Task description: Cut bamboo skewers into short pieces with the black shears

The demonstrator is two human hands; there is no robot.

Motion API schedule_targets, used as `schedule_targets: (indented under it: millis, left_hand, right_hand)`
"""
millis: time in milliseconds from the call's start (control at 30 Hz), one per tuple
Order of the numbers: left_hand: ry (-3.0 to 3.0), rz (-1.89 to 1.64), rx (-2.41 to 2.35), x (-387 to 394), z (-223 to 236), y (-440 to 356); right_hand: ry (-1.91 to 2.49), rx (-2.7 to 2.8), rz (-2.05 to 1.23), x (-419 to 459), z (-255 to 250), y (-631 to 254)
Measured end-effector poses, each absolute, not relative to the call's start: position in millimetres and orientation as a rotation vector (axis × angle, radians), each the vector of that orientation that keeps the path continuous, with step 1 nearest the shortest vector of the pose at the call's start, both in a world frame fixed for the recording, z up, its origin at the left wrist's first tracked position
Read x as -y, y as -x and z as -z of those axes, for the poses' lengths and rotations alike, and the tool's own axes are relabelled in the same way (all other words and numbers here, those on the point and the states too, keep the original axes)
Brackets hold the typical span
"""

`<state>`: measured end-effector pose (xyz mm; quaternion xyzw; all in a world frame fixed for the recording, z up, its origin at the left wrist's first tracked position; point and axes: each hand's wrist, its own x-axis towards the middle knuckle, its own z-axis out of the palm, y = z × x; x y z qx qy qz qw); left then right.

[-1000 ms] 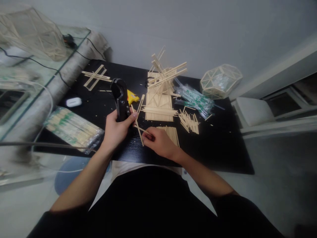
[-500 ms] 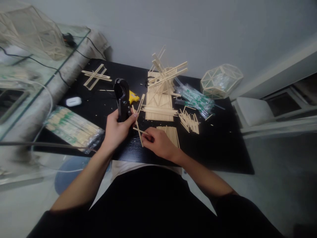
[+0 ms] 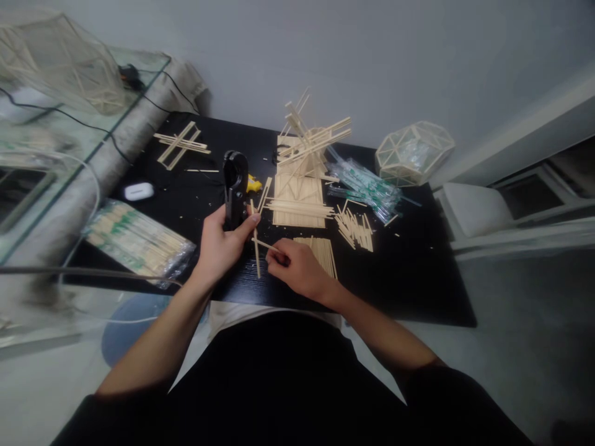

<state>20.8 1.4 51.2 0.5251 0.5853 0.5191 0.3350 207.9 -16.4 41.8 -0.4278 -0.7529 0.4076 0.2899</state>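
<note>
My left hand [image 3: 219, 245] is wrapped round the handle of a black cutter tool [image 3: 235, 186], which stands nearly upright over the black table [image 3: 418, 272]. Its thumb also presses a long wooden stick [image 3: 255, 238] against the tool. My right hand [image 3: 297, 267] is pinched on a short wooden stick [image 3: 266, 245] that crosses the long one. Both hands are close together near the table's front edge.
A yellow glue gun [image 3: 253, 183] lies behind the tool. Flat stick panels [image 3: 297, 198], a stick pile [image 3: 311, 139], loose short sticks [image 3: 356, 228], plastic wrappers [image 3: 367, 184] and a stick polyhedron [image 3: 413, 152] fill the back. A bag of sticks [image 3: 134, 241] and a white case [image 3: 138, 191] lie left.
The cutter tool has tilted and shifted right, now covering more of the glue gun. The long stick has swung closer to upright. My right hand has barely moved.
</note>
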Motion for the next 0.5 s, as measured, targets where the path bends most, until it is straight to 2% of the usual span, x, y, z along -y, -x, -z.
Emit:
schedule_targets:
  millis: [500]
  left_hand:
    - [-1.442,-1.228,-1.507,-1.5,-50.0,-12.9]
  right_hand:
    - [1.173,1.847,-1.156,6.6,-42.0,-215.9]
